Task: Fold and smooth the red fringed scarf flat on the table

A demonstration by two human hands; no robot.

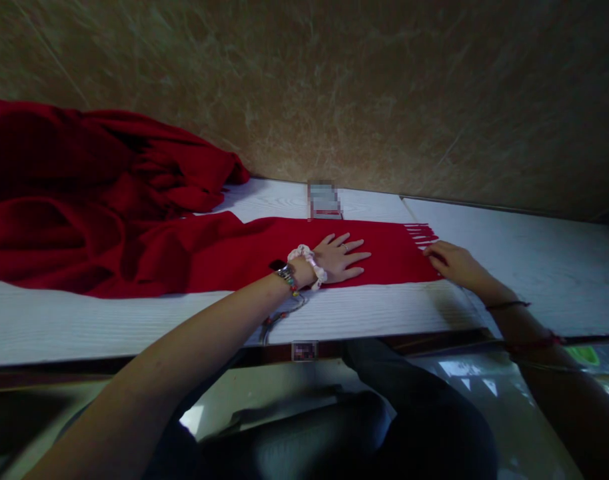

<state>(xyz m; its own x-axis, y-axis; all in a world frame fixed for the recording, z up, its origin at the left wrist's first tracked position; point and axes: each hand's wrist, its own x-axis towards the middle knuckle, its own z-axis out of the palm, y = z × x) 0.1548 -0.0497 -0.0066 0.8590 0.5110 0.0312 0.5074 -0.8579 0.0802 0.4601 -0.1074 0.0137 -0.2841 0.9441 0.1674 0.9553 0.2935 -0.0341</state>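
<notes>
A long red scarf (264,250) lies stretched along the white table, its fringed end towards the right. My left hand (338,259) rests flat on the scarf with its fingers spread, pressing the cloth down. At the fringed edge my right hand (452,262) has its fingers pinched together on the scarf's end. Several red fringe strands (422,233) lie loose beside the right hand, at the far corner. Whatever strands sit between the right fingertips are too small to make out. To the left the scarf becomes wavy and creased.
More red cloth (149,160) is heaped at the back left, against the brown marbled wall (304,93). A small blurred-out item (324,200) lies behind the scarf on the white table (524,260). The table's front edge runs just above my legs (424,413).
</notes>
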